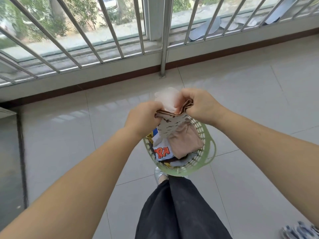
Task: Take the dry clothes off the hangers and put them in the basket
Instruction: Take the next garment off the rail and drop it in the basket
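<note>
My left hand and right hand both clench a patterned beige garment above the green laundry basket at six o'clock.

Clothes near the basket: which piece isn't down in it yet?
The patterned cream garment, held above the green basket by the left hand and right hand. The beige piece and lettered white one already lie inside.

A: Basket: what is it showing?
B: Pale green plastic, perforated, smooth. Clothes inside are looking like soft matt cloth.
A: The floor?
B: Glazed tiles, glossy, reflecting light. The railing is gleaming as brushed metal.
A: The trousers?
B: Black matt cloth, showing faint dust.
</note>
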